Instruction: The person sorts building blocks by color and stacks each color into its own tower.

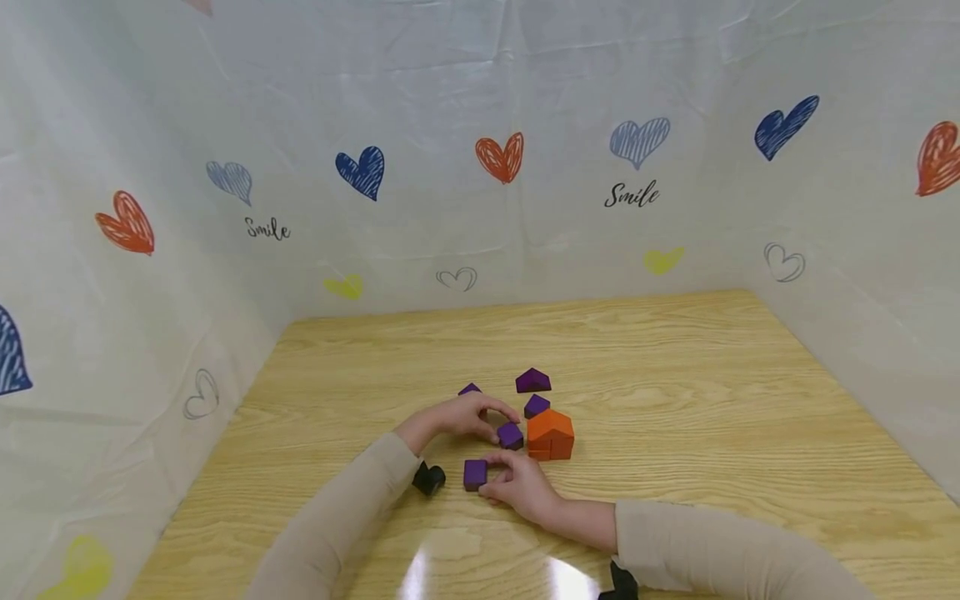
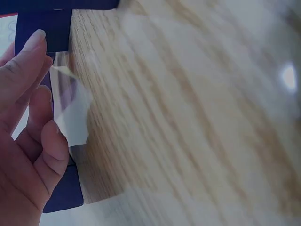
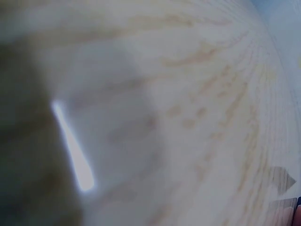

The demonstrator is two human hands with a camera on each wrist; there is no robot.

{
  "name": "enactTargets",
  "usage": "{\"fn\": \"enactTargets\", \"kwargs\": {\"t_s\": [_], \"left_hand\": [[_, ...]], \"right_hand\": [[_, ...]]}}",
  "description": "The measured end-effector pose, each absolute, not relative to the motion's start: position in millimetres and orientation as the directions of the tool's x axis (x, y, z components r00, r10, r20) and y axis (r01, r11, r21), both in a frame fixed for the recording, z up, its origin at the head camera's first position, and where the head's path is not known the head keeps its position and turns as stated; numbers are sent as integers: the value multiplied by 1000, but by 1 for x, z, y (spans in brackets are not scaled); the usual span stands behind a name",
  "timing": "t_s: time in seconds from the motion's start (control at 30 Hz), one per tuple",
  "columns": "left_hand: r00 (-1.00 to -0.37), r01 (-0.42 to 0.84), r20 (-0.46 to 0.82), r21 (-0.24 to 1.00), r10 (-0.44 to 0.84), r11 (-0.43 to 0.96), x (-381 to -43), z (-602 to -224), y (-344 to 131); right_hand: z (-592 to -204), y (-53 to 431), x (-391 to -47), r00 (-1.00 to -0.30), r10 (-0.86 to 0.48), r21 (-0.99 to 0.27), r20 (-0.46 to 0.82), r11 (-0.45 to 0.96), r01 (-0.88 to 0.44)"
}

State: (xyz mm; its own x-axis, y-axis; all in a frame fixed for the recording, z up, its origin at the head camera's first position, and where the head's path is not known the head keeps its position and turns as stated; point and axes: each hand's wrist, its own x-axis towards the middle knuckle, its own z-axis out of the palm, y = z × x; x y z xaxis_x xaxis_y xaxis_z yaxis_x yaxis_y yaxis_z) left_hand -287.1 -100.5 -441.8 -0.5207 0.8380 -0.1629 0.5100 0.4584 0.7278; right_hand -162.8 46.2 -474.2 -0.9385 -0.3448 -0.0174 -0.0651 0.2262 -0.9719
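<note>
Nearest the viewer, two light beige sleeves [image 1: 697, 542] reach in over the pale wood-grain table [image 1: 690, 400], and a small black device [image 1: 618, 583] sits below the right cuff. The right hand [image 1: 528, 492] pinches a square-topped purple block [image 1: 476, 475] on the table, thumb and forefinger clamped on its right-hand end. The right wrist view takes in mostly glossy tabletop and a streak of glare, with only a sliver of a finger at its lower corner. Another black device [image 1: 429, 479] is at the left wrist.

A little farther on, the left hand [image 1: 465, 415] holds an angular purple block [image 1: 510, 436], its thumb on the near side and a forefinger on the far side; in the left wrist view the remaining fingers [image 2: 54, 146] curl loosely. Just to the right of that block stands an orange house-shaped stack of blocks [image 1: 551, 435] with a peaked top and seams across its front.

Behind the stack is a five-sided purple block [image 1: 537, 407], and beyond the left hand a partly hidden purple block [image 1: 469, 388]. Farthest on the table lies a wide, peaked purple block [image 1: 533, 381]. A white sheet printed with hearts and "Smile" [image 1: 420, 100] closes off the back and sides
</note>
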Motion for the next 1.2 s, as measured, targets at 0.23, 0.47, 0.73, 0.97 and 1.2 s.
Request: {"fn": "enactTargets", "kwargs": {"t_s": [0.23,0.47,0.73,0.97,1.2], "left_hand": [[-506,532,-115,738,855,414,-292,-448,-106],[-579,502,-139,716,804,485,-286,-446,-103],[-612,521,-128,678,781,519,-280,-443,-106],[-606,555,-103,656,789,511,-273,-441,-121],[-675,485,-122,669,728,563,-264,-442,-146]], "right_hand": [[-473,45,-163,-939,-344,-971,-11,227,-72],[-473,44,-163,-939,-343,-973,-20,222,-60],[-474,44,-163,-939,-342,-974,-29,223,-51],[-475,45,-163,-938,-345,-970,-29,235,-56],[-475,45,-164,-941,-338,-974,-29,220,-49]]}}
